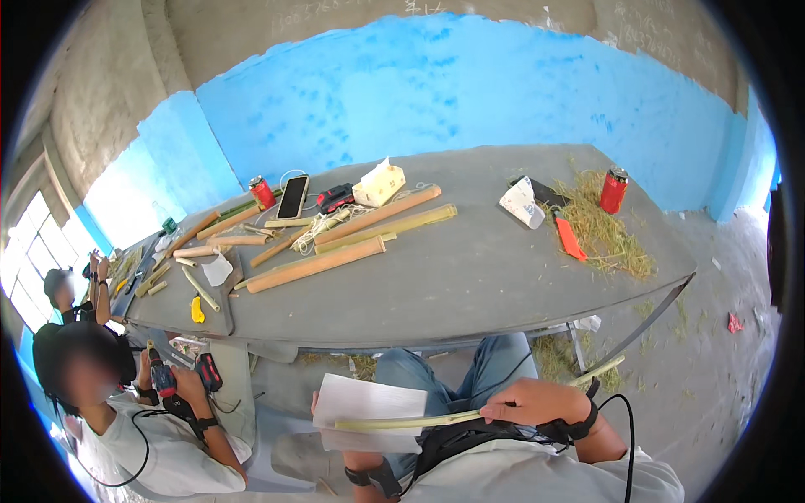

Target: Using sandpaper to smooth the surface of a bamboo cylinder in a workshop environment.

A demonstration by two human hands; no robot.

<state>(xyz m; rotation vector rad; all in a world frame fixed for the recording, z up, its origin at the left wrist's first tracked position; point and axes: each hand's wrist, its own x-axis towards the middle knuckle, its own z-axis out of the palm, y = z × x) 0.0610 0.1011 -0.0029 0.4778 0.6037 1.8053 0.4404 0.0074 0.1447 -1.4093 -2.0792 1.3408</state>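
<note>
Across my lap runs a thin, pale green bamboo strip (pixel 449 417). My right hand (pixel 530 402) is closed around it, and its far end sticks out past my right wrist. The strip's left end lies over a folded white sheet (pixel 369 396), which looks like paper or sandpaper. My left hand (pixel 315 403) supports this sheet from below and behind. Only a bit of its fingers shows at the sheet's left edge; the rest is hidden.
Ahead stands a grey table (pixel 470 277) with several bamboo lengths (pixel 319 264), a phone (pixel 293 197), a tissue box (pixel 379 184) and a battery pack (pixel 335 199). Dry grass (pixel 616 230), an orange-handled tool (pixel 570 239) and a red can (pixel 614 191) lie right. A co-worker (pixel 168 436) holds a drill (pixel 162 375) on my left.
</note>
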